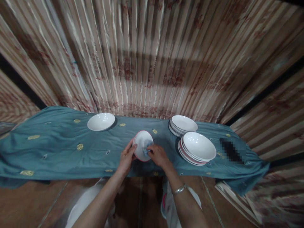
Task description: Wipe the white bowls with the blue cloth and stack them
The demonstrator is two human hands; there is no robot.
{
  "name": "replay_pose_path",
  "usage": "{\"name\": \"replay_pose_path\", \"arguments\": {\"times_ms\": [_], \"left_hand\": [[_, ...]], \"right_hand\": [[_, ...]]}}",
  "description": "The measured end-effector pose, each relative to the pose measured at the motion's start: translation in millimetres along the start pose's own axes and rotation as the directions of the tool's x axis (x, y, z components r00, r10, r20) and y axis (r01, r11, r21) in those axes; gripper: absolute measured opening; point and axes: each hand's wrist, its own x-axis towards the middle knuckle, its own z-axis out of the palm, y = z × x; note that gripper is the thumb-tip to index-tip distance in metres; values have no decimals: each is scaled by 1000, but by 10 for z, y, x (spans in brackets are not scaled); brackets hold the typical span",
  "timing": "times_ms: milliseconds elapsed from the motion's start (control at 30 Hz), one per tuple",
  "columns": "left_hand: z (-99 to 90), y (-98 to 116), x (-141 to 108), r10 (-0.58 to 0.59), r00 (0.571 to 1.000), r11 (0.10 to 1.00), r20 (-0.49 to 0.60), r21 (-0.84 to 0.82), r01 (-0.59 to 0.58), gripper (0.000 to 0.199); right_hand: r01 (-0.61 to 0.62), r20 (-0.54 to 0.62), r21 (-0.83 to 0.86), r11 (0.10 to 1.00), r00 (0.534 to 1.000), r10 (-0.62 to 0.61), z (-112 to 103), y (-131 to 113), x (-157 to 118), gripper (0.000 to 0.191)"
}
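A white plate with a red rim (142,139) is tilted up in front of me over the cloth. My left hand (128,153) grips its left edge, thumb on the inner face and the fingers partly hidden behind. My right hand (159,155) is closed on a small light-blue cloth (145,150), which is pressed against the inner face near the right side. The right wrist wears a silver bangle (178,190).
A white dish (101,122) stands alone at the back left. Right of my hands are a stack of bowls (199,147) and, behind it, a plate stack (184,123). A green cloth (59,152) covers the table; a pleated curtain (142,69) hangs behind. A blurred dark patch lies far right.
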Motion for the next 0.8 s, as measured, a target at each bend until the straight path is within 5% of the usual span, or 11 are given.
{"name": "replay_pose_path", "arguments": {"times_ms": [200, 400, 600, 800], "left_hand": [[32, 26, -43, -68, 998, 997, 16, -21, 69, 69], [36, 9, -69, -121, 990, 992, 70, -19, 122, 68], [41, -31, -79, -148, 979, 988, 143, -21, 153, 73], [19, -44, -56, -173, 972, 982, 160, -50, 183, 61]], "right_hand": [[-103, -229, -67, 992, 970, 85, 48, 7, 106, 28], [3, -339, 51, 999, 941, 14, 71, 31, 175, 35], [174, -319, 288, 942, 945, -77, 151, -5, 254, 39], [208, -179, 639, 741, 977, -120, 150, -109, 264, 38]]}}
